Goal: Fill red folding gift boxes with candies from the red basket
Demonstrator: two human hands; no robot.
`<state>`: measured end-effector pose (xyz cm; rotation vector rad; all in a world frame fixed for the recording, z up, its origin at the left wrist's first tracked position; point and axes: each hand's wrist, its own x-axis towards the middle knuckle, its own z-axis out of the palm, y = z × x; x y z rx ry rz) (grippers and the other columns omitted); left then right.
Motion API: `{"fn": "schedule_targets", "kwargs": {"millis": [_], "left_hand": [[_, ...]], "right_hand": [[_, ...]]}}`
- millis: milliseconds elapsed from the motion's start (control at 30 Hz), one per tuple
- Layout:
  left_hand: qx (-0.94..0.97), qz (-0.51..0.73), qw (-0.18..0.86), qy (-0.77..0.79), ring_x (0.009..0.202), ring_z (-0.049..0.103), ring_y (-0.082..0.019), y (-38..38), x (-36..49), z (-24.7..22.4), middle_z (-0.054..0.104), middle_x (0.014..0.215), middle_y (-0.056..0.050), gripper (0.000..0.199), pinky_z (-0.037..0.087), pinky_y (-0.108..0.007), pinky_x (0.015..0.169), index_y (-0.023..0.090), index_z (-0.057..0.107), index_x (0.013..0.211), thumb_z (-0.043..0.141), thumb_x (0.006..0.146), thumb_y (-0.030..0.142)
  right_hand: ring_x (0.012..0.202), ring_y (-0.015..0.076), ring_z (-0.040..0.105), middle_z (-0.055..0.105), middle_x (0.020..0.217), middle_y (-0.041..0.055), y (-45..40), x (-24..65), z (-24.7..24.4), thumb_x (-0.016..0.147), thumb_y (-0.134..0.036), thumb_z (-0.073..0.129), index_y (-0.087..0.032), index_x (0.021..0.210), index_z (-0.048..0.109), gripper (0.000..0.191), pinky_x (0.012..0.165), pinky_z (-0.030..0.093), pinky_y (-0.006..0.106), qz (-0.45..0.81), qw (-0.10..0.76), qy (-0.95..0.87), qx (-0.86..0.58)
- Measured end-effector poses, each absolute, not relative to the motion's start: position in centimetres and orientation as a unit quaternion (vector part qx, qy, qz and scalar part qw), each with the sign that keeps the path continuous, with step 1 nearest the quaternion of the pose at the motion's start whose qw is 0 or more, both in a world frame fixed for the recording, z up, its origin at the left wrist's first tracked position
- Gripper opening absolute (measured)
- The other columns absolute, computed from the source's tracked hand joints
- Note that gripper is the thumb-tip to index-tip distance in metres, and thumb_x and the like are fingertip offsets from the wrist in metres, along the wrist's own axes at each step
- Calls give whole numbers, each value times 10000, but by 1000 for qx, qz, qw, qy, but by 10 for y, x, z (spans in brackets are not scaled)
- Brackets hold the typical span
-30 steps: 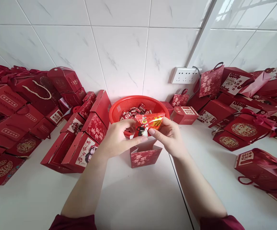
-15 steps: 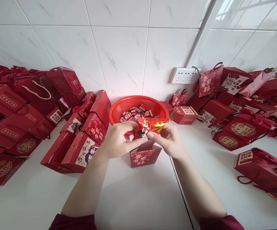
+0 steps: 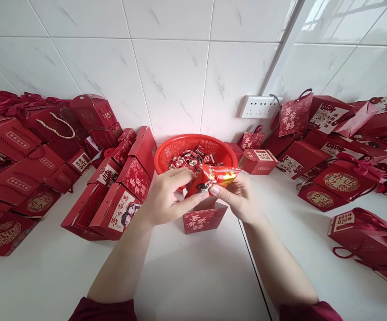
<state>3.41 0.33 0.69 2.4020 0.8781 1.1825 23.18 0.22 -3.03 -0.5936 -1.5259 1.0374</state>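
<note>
A shiny red and gold snack packet [image 3: 210,177] is pinched between both my hands, over a small red gift box [image 3: 205,219] with white lettering. My left hand [image 3: 170,196] grips the packet's left end, fingers behind and thumb in front. At its right end my right hand [image 3: 238,196] holds it the same way, thumb pressed on the front. The box stands on the white table with its top open; its inside is mostly hidden by the packet and hands. Just behind is a red plastic basket [image 3: 227,154] holding many small wrapped sweets [image 3: 196,157].
Red gift boxes [image 3: 26,178] are stacked on the left, with taller open-topped boxes [image 3: 113,216] nearer the middle. More red boxes and bags [image 3: 340,178] pile up on the right. A white power strip [image 3: 259,107] is against the tiled wall [image 3: 170,80].
The packet has tilted and creased a little between my hands, its right end shifting slightly right. Both hands keep hold of it; the box has not moved on the table.
</note>
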Motion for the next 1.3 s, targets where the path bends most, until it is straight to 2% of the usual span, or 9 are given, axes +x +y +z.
{"fn": "schedule_targets", "kwargs": {"millis": [267, 400, 567, 767, 833, 967, 1133, 1300], "left_hand": [[815, 447, 197, 312, 697, 597, -158, 8, 33, 2, 680, 790, -30, 110, 478, -278, 646, 190, 684, 866, 671, 882, 298], [763, 524, 228, 301, 726, 626, -168, 11, 33, -4, 693, 809, -27, 108, 515, -297, 674, 206, 717, 880, 690, 878, 311], [699, 581, 275, 313, 540, 568, -116, 15, 31, -10, 620, 672, 15, 169, 477, -255, 490, 201, 667, 752, 721, 865, 315], [627, 613, 342, 338, 449, 525, -71, 25, 35, -8, 564, 667, 37, 232, 456, -224, 431, 201, 618, 838, 662, 914, 415], [599, 623, 357, 354, 445, 513, -76, 30, 34, -8, 544, 646, 34, 299, 447, -223, 415, 200, 597, 802, 615, 935, 468], [579, 631, 347, 383, 453, 493, -93, 41, 24, -10, 504, 557, 22, 444, 447, -234, 450, 193, 527, 636, 540, 962, 494], [565, 650, 312, 402, 419, 455, -94, 44, 13, -3, 483, 502, 22, 431, 392, -234, 409, 188, 505, 566, 591, 913, 430], [574, 643, 301, 408, 423, 466, -88, 37, 8, 7, 495, 506, 26, 401, 390, -220, 404, 183, 530, 577, 624, 899, 401]], "right_hand": [[970, 231, 674, 729, 1054, 57, 4, 230, -31, 887, -468, 712, -238, 1071, 685, 296, 903, 546, 376, 452, 538, -656, -274], [919, 194, 648, 692, 1038, 46, 4, 234, -30, 912, -430, 695, -246, 1073, 656, 248, 859, 541, 346, 469, 527, -663, -253], [852, 164, 637, 689, 940, 33, 4, 235, -25, 944, -363, 668, -219, 990, 678, 151, 789, 528, 304, 455, 528, -663, -274], [808, 178, 639, 689, 872, 40, 5, 240, -24, 939, -393, 668, -201, 901, 694, 198, 742, 526, 313, 417, 534, -662, -321], [808, 178, 638, 690, 869, 39, 7, 244, -25, 938, -391, 671, -208, 899, 695, 190, 739, 526, 312, 410, 548, -653, -325], [815, 184, 647, 699, 896, 43, 13, 253, -29, 929, -401, 682, -220, 910, 698, 183, 749, 539, 320, 378, 572, -642, -343], [808, 192, 661, 711, 906, 50, 16, 263, -28, 917, -424, 691, -214, 891, 698, 211, 751, 557, 335, 323, 600, -632, -369], [762, 176, 664, 711, 866, 40, 17, 272, -23, 914, -407, 700, -213, 875, 699, 198, 719, 559, 321, 290, 621, -621, -380]]}}
